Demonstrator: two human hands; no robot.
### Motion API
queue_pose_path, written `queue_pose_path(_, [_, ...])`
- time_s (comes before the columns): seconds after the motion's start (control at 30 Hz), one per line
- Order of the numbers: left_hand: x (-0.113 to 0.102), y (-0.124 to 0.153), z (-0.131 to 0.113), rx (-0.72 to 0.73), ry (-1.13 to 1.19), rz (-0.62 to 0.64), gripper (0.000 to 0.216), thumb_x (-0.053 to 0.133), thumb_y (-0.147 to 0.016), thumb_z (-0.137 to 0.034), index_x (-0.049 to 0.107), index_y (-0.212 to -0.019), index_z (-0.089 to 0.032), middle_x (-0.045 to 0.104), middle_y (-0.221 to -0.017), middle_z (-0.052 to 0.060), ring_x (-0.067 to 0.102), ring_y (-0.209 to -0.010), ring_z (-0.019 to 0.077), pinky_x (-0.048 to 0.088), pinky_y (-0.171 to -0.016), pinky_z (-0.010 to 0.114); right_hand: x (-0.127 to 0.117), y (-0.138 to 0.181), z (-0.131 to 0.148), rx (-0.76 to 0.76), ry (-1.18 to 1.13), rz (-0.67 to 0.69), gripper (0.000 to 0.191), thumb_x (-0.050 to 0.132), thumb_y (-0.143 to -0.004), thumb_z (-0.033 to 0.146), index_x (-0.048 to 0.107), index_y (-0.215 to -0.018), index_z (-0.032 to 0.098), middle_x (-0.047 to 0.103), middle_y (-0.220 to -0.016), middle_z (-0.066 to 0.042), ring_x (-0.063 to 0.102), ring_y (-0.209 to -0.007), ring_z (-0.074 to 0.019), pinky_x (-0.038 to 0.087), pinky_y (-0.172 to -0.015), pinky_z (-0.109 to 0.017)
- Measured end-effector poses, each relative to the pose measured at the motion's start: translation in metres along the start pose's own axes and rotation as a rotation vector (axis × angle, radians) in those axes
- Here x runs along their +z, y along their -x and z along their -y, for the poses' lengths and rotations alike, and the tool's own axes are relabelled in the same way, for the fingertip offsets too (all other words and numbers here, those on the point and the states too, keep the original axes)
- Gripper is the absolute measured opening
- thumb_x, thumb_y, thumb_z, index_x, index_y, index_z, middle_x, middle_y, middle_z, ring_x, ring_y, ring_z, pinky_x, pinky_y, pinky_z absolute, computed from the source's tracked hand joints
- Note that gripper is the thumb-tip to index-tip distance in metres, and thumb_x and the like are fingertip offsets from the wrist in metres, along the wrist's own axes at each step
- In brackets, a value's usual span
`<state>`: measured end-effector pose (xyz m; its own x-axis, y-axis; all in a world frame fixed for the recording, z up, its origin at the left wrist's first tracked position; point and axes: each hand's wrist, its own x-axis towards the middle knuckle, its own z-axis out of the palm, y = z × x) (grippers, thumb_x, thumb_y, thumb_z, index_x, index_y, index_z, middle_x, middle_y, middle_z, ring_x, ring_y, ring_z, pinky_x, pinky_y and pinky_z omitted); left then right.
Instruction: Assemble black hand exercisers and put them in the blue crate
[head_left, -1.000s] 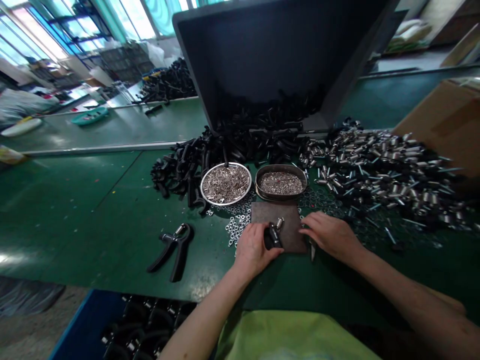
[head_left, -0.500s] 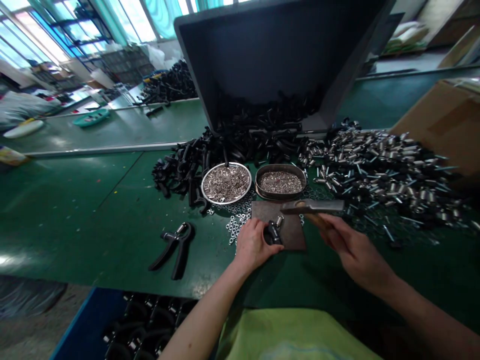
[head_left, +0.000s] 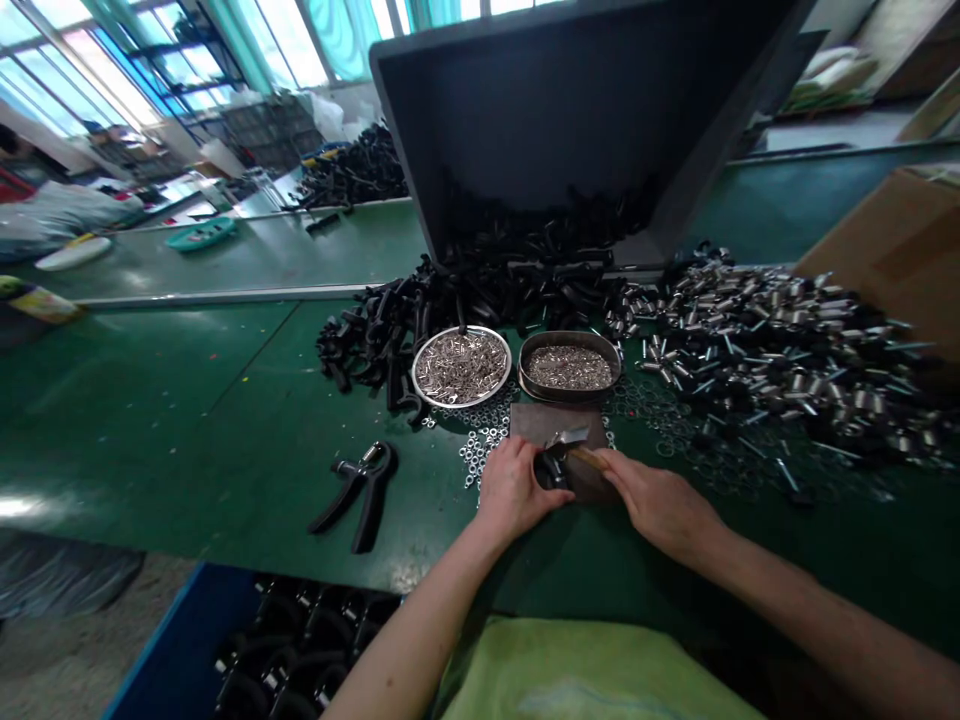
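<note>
My left hand [head_left: 517, 485] is closed on a black hand grip strengthener [head_left: 556, 470], holding it down on a brown metal plate [head_left: 596, 483]. Wrapped around a wooden handle, my right hand [head_left: 660, 497] has the hammer [head_left: 568, 437] with its head right over the strengthener, partly covering it; whether they touch I cannot tell. Another hand grip strengthener [head_left: 363, 495], with black handles and a small spring, lies on the green table to the left. Small metal nuts [head_left: 480, 450] are scattered beside my left hand.
Behind the plate stand a round dish of small pins [head_left: 414, 372] and an oval tin of tiny parts [head_left: 529, 386]. Black handles [head_left: 375, 330] pile up before a tipped grey bin [head_left: 585, 110]. Springs and bolts [head_left: 795, 340] heap at right. A blue crate [head_left: 161, 640] sits below the table edge.
My right hand has swung the hammer down and to the left, onto or close above the strengthener. My left hand keeps its hold. The whole view has shifted slightly.
</note>
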<state>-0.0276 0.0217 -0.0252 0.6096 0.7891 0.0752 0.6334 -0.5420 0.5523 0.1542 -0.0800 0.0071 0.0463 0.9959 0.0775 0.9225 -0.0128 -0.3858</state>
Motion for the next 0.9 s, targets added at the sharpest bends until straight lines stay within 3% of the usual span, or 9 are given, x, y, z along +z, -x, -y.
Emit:
queue_pose_path(0.07, [0.000, 0.000, -0.001, -0.004, -0.003, 0.001, 0.056, 0.080, -0.054, -0.049, 0.060, -0.096, -0.019, 0.059, -0.099, 0.007, 0.054, -0.095, 0.0263, 0.044, -0.084, 0.040, 0.010, 0.003, -0.011, 0.043, 0.048, 0.037, 0.031, 0.033, -0.094, 0.027, 0.056, -0.113, 0.025, 0.072, -0.094, -0.003, 0.068, -0.070, -0.0204, 0.047, -0.056, -0.030])
queue_pose_path(0.2, [0.001, 0.000, 0.001, -0.010, 0.019, -0.017, 0.056, 0.081, -0.053, -0.047, 0.058, -0.097, -0.019, 0.058, -0.100, 0.007, 0.053, -0.096, 0.0267, 0.043, -0.084, 0.041, 0.021, 0.027, -0.039, 0.096, 0.239, -0.141, 0.036, 0.034, -0.095, 0.031, 0.054, -0.123, 0.021, 0.068, -0.111, -0.007, 0.068, -0.078, -0.0223, 0.049, -0.058, -0.033])
queue_pose_path(0.37, [0.003, 0.003, -0.004, -0.120, 0.229, -0.135, 0.054, 0.081, -0.056, -0.045, 0.056, -0.096, -0.019, 0.057, -0.099, 0.006, 0.052, -0.097, 0.0251, 0.042, -0.084, 0.038, 0.023, 0.047, -0.059, 0.114, 0.456, -0.210, 0.040, 0.038, -0.092, 0.035, 0.062, -0.115, 0.012, 0.068, -0.087, -0.014, 0.063, -0.080, -0.0296, 0.048, -0.063, -0.041])
queue_pose_path(0.5, [0.002, 0.011, -0.023, -0.217, 0.536, -0.203, 0.054, 0.080, -0.058, -0.045, 0.055, -0.099, -0.019, 0.057, -0.100, 0.006, 0.053, -0.096, 0.0229, 0.042, -0.084, 0.036, 0.023, 0.026, -0.027, 0.039, 0.051, -0.262, 0.041, 0.040, -0.091, 0.037, 0.054, -0.123, 0.016, 0.067, -0.100, -0.014, 0.062, -0.094, -0.0284, 0.050, -0.079, -0.043])
queue_pose_path(0.57, [-0.001, 0.014, -0.030, -0.209, 0.645, -0.152, 0.052, 0.078, -0.062, -0.044, 0.057, -0.103, -0.019, 0.057, -0.103, 0.008, 0.054, -0.097, 0.0224, 0.043, -0.085, 0.035, 0.022, 0.011, -0.001, 0.039, -0.240, -0.230, 0.041, 0.038, -0.091, 0.036, 0.048, -0.128, 0.019, 0.068, -0.102, -0.009, 0.065, -0.090, -0.0225, 0.052, -0.077, -0.036])
queue_pose_path(0.63, [-0.008, 0.014, -0.029, -0.157, 0.686, -0.071, 0.054, 0.077, -0.064, -0.043, 0.058, -0.108, -0.018, 0.058, -0.106, 0.009, 0.055, -0.099, 0.0226, 0.044, -0.086, 0.035, 0.022, -0.003, 0.019, 0.066, -0.400, -0.208, 0.035, 0.037, -0.091, 0.035, 0.054, -0.118, 0.022, 0.069, -0.100, -0.007, 0.067, -0.087, -0.0205, 0.053, -0.072, -0.032])
queue_pose_path(0.73, [-0.023, 0.009, -0.018, -0.058, 0.639, 0.055, 0.055, 0.078, -0.064, -0.041, 0.062, -0.111, -0.019, 0.061, -0.108, 0.009, 0.057, -0.099, 0.0233, 0.044, -0.088, 0.035, 0.025, -0.020, 0.031, 0.120, -0.485, -0.179, 0.030, 0.038, -0.089, 0.035, 0.064, -0.095, 0.021, 0.069, -0.075, -0.004, 0.067, -0.067, -0.0194, 0.052, -0.061, -0.030])
queue_pose_path(0.8, [-0.031, 0.004, -0.009, -0.016, 0.594, 0.116, 0.041, 0.074, -0.068, -0.038, 0.067, -0.104, -0.020, 0.064, -0.103, 0.007, 0.058, -0.096, 0.0229, 0.045, -0.086, 0.035, 0.028, -0.028, 0.032, 0.151, -0.525, -0.112, 0.031, 0.039, -0.089, 0.036, 0.064, -0.096, 0.020, 0.065, -0.062, -0.001, 0.062, -0.052, -0.0174, 0.050, -0.050, -0.029])
queue_pose_path(0.9, [-0.030, -0.001, -0.002, -0.042, 0.601, 0.111, 0.028, 0.070, -0.072, -0.035, 0.070, -0.095, -0.020, 0.067, -0.094, 0.006, 0.060, -0.088, 0.0212, 0.046, -0.080, 0.032, 0.033, -0.035, 0.032, 0.130, -0.501, -0.109, 0.030, 0.043, -0.088, 0.039, 0.064, -0.101, 0.021, 0.070, -0.075, -0.003, 0.064, -0.057, -0.0180, 0.051, -0.051, -0.029])
